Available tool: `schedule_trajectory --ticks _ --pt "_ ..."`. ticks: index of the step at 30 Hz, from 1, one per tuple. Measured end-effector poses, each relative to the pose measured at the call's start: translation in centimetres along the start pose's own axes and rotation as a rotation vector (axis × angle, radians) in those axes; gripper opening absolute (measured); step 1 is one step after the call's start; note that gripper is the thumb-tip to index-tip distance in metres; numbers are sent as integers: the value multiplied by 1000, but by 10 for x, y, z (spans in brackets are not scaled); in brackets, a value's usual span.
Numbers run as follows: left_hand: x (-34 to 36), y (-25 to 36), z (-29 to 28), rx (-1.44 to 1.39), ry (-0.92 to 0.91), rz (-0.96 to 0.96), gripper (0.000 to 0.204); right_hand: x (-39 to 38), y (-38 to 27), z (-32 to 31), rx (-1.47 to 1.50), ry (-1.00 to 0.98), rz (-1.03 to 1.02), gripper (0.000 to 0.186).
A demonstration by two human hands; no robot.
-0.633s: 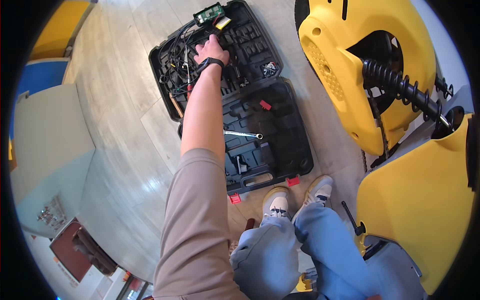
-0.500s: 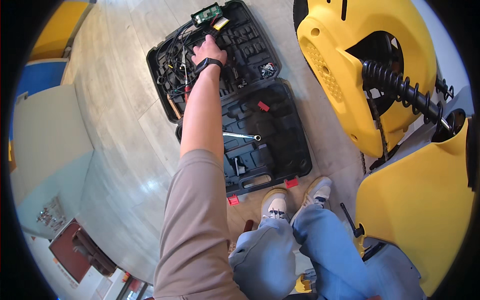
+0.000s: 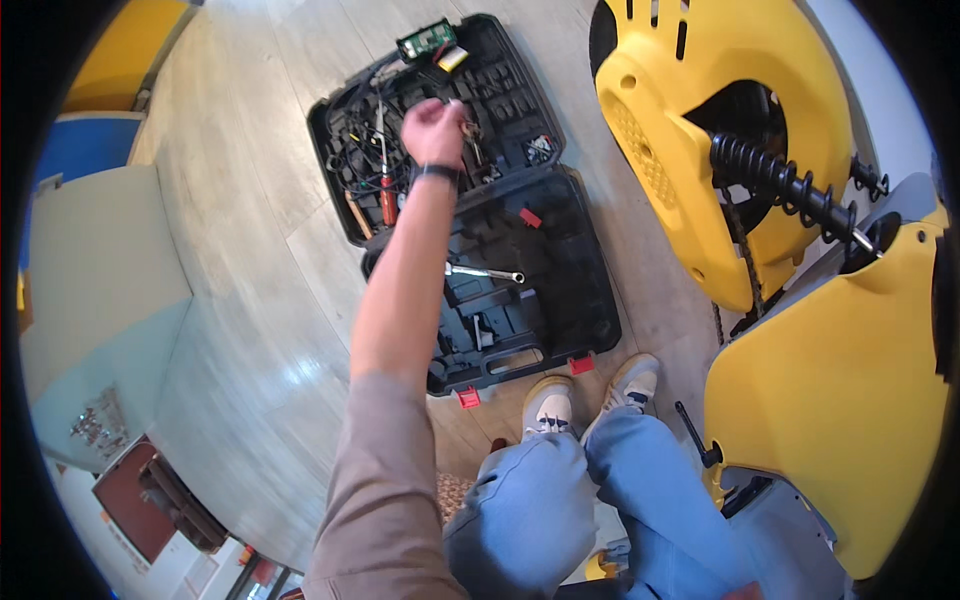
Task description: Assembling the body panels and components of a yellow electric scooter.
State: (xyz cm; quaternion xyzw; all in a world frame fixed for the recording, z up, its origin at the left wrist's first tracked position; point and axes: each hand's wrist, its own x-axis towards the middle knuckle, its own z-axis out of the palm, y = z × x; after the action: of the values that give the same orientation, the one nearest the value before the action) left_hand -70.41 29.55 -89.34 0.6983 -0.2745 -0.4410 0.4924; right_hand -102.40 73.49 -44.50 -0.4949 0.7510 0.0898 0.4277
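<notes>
My left hand [image 3: 432,133], with a dark band on its wrist, is raised over the upper half of an open black tool case [image 3: 520,65]. Its fingers are curled together in a pinch; whatever they hold, if anything, is too small to make out. Beneath and beside the hand lie black cables [image 3: 362,130], a red-handled screwdriver [image 3: 388,200] and a metal tool [image 3: 476,150]. A green circuit board [image 3: 427,41] sits at the case's far edge, near a yellow-and-white piece [image 3: 452,58]. A combination wrench [image 3: 490,273] rests in the near half. My right hand is not in view.
On the right stands a large yellow machine body [image 3: 820,390] with a black coil spring shock absorber [image 3: 780,180]. My shoes [image 3: 548,403] are close to the case's near edge and its red latches [image 3: 582,364]. A red clip [image 3: 530,218] lies inside the near half.
My left hand has drawn back toward me and slightly right, away from the spot near the circuit board. Its fingers are now curled, and the screwdriver shows more fully.
</notes>
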Motion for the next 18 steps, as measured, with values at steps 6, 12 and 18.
schedule_trajectory --ticks 6,12,18 --pt "-167 100 -66 -1379 -517 -741 14 2 -37 -1 -39 70 -165 10" --pt "-287 194 -101 -1680 -714 -1030 15 -12 -82 2 -43 126 -286 11" --pt "-353 241 -140 -1697 -793 -1036 15 -6 -78 35 79 250 -359 14"
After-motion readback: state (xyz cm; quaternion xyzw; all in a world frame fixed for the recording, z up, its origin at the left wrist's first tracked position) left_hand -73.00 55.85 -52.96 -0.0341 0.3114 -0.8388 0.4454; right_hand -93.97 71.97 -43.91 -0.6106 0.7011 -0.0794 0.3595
